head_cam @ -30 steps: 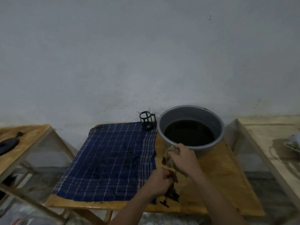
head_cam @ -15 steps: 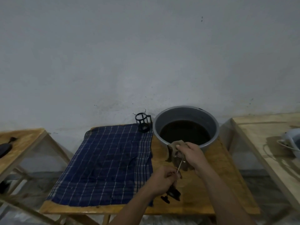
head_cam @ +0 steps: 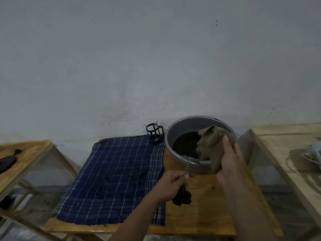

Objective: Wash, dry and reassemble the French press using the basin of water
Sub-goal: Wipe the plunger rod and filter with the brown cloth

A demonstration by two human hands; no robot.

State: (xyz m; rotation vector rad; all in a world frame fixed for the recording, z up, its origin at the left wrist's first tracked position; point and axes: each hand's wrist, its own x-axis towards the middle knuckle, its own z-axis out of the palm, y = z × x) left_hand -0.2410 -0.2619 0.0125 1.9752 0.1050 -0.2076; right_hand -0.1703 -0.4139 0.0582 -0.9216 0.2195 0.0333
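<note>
Holding thin metal plunger rod with round mesh filter disc (head_cam: 190, 160), left hand (head_cam: 171, 186) grips rod low; disc at near rim of grey round basin (head_cam: 175, 134). Rod axis runs from hand up toward basin. Right hand (head_cam: 229, 159) clutches tan cloth (head_cam: 211, 146) just right of disc, nearer. Black wire frame (head_cam: 155, 132) at tabletop far edge.

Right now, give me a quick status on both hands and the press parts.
Left hand grips plunger. Right hand holds brown cloth over basin. Press frame stands on blue towel. Nothing in the way.
</note>
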